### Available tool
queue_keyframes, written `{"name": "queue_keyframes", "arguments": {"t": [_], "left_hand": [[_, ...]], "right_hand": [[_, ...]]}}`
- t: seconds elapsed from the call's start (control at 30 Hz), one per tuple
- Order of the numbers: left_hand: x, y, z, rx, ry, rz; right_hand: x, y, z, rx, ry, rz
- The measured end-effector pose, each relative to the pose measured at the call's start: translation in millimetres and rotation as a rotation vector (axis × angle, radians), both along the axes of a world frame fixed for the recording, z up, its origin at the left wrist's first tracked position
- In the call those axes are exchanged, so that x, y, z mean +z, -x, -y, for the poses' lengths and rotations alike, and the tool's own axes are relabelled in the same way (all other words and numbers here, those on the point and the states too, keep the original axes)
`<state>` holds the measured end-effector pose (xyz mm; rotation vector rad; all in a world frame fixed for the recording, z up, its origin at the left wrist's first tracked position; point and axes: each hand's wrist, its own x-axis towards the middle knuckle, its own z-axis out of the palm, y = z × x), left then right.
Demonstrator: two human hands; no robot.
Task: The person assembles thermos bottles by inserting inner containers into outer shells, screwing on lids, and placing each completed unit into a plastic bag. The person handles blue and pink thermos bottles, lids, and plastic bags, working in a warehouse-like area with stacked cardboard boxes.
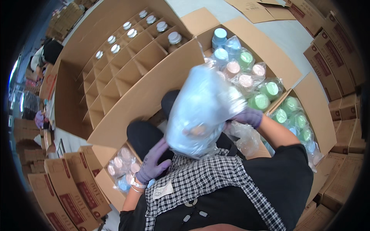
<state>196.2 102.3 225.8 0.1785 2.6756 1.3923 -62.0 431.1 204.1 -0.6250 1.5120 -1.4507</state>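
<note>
A large light-blue bottle (199, 106) in clear plastic wrap, blurred by motion, lies over my lap. My right hand (245, 117), in a purple glove, grips it at its capped end; the fingers are partly hidden behind it. My left hand (154, 161), also gloved, is at the bottle's lower left side with the fingers apart; whether it touches is unclear. Crumpled clear plastic (245, 138) hangs below my right hand. Ahead stands a big carton (141, 92) with cardboard dividers (127, 78), several silver-white-capped bottles (132, 33) in its far cells.
Open cartons of wrapped blue, pink and green bottles stand at the upper right (261, 101), right (300, 119) and lower left (124, 164). Stacked closed cartons line the right (332, 57) and lower left (72, 190). Flattened cardboard (260, 11) lies on the floor. Other people (43, 56) are at far left.
</note>
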Motion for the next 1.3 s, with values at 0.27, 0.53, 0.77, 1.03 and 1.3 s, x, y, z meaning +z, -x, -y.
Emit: {"name": "queue_keyframes", "arguments": {"t": [0.27, 0.53, 0.77, 1.03, 1.3], "left_hand": [[52, 142, 115, 0.621, 0.771, -0.717], [33, 178, 139, 0.739, 0.893, -0.478], [39, 200, 138, 0.711, 0.869, -0.391], [29, 173, 128, 0.794, 0.943, -0.316], [21, 182, 146, 0.827, 0.903, -0.334]], "right_hand": [[-48, 221, -47, -0.947, -0.26, -0.762], [-167, 388, 151, -0.981, -0.674, -0.873], [-376, 459, 209, -0.749, -0.907, -0.589], [-194, 465, 183, -0.002, -0.622, -0.516], [-289, 573, 111, -0.584, -0.849, -0.314]]}}
